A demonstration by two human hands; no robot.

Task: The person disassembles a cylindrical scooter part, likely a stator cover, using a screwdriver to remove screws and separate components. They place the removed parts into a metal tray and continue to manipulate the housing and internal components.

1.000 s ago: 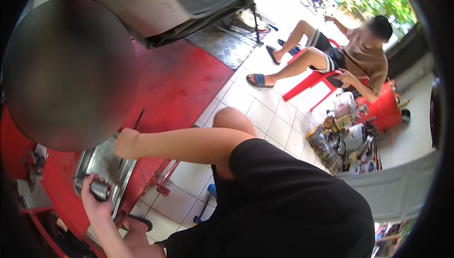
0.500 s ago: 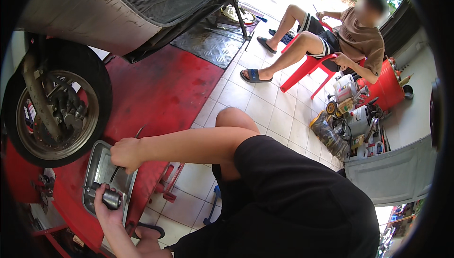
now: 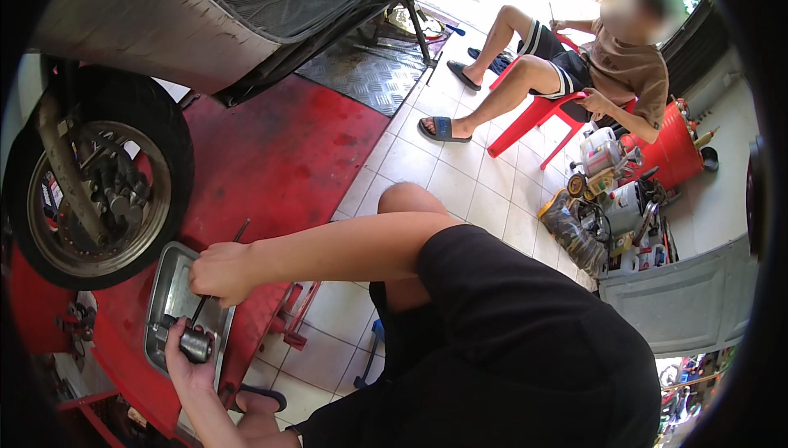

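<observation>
My left hand grips a dark and silver cylindrical metal part over the lower end of a steel tray. My right hand is closed on a long thin dark rod across the tray. The rod slants down toward the metal part; whether they touch I cannot tell. The tray rests on a red platform, beside the front wheel of a scooter.
A seated person in a brown top is on a red plastic chair at upper right. Containers, tools and boots sit by a red drum at right. A tiled floor runs alongside the platform; my bent leg is below.
The view has shifted, with the scooter and chair higher in the picture. The wheel, blurred earlier, now shows. My right hand has moved slightly down the rod's line, nearer the metal part.
</observation>
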